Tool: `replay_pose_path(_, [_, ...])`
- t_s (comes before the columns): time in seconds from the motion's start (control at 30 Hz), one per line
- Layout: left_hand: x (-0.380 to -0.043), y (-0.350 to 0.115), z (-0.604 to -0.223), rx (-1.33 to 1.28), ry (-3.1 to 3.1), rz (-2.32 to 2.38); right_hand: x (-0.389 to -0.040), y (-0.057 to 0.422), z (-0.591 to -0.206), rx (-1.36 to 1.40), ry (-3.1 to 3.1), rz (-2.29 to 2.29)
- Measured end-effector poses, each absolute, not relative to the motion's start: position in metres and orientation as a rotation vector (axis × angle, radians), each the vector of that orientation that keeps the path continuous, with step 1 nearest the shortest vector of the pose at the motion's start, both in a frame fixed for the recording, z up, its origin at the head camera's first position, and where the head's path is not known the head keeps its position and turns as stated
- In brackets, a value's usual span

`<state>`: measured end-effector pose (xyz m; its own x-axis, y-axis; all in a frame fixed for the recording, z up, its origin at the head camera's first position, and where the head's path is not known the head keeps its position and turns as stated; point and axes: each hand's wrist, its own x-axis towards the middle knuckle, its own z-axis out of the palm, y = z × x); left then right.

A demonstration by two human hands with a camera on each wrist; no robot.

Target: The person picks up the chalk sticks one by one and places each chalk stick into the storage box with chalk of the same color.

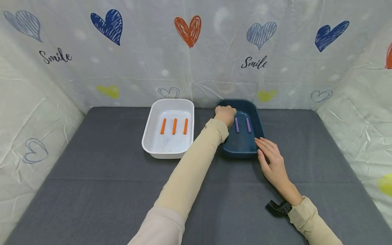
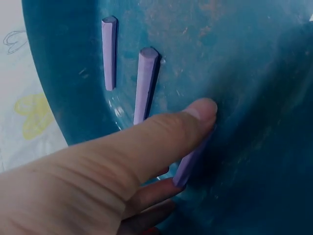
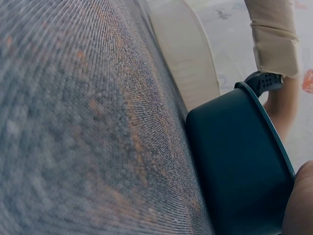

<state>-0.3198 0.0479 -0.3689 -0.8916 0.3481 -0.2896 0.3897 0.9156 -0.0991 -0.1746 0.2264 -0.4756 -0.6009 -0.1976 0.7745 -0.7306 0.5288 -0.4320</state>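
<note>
My left hand (image 1: 225, 115) reaches into the left side of the dark blue tray (image 1: 240, 145). In the left wrist view its thumb and fingers pinch a purple chalk stick (image 2: 188, 165), partly covered by the thumb, close over the tray bottom. Two more purple chalk sticks, a nearer one (image 1: 237, 125) and another (image 1: 248, 125), lie side by side in the same tray. My right hand (image 1: 272, 161) has its fingers extended, fingertips at the tray's right rim near the front corner. The right wrist view shows the tray's outer wall (image 3: 239, 161).
To the left stands a white tray (image 1: 166, 147) with three orange chalk sticks (image 1: 174, 126) in a row. Both trays sit on a grey cloth (image 1: 101, 190) at its back edge, before a printed curtain (image 1: 147, 61). A black strap (image 1: 278, 208) hangs at the right wrist.
</note>
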Motion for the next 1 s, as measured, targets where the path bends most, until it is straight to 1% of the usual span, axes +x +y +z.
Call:
replay_pose_path(0.5, [-0.3178, 0.0481, -0.3705, 0.586, 2.815, -0.254, -0.1736, 0.2261, -0.4749, 0.744, -2.104, 1.017])
replay_pose_path(1.0, [-0.3189, 0.047, -0.3695, 0.549, 2.794, -0.231, -0.1737, 0.2252, -0.4744, 0.741, -2.111, 1.021])
